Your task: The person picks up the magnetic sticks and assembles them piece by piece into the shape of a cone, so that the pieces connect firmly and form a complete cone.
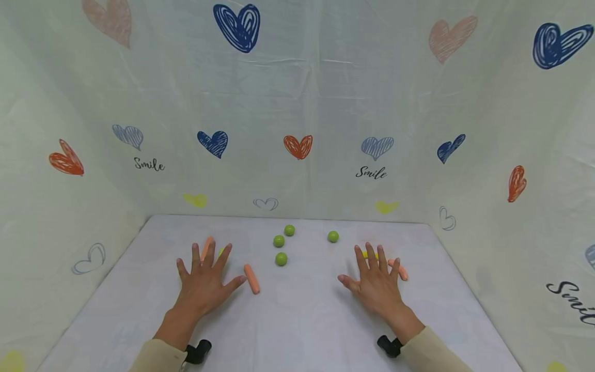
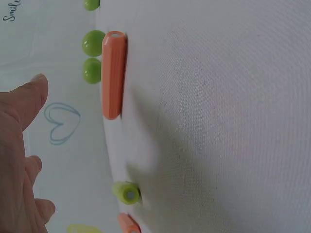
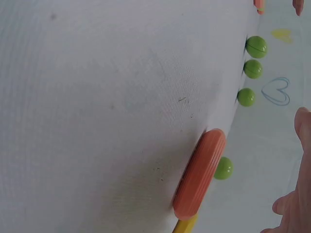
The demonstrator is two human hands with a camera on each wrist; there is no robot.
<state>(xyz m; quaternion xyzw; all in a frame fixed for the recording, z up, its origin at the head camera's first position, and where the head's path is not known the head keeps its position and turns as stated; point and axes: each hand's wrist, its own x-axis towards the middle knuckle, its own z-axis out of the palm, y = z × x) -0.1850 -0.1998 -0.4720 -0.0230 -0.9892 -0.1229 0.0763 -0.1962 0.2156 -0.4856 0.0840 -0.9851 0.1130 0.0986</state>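
My left hand (image 1: 202,287) is held palm down with fingers spread, gripping nothing. Just right of its thumb lies an orange ridged stick (image 1: 251,279), seen larger in the left wrist view (image 2: 113,75). Beyond its fingers are a second orange stick (image 1: 207,247), partly hidden, and a yellow-green piece (image 1: 221,251) whose round end faces the left wrist camera. My right hand (image 1: 378,287) is likewise spread and holds nothing. Its fingers partly cover another orange stick (image 1: 402,272) and a yellow stick (image 1: 370,255); in the right wrist view this orange stick (image 3: 199,174) overlaps the yellow one.
Several shiny green balls lie toward the back of the white table (image 1: 307,320): one ball (image 1: 281,259) nearest, two behind it, and another ball (image 1: 333,236) farther right. A pale curtain (image 1: 297,103) printed with hearts surrounds the back and sides.
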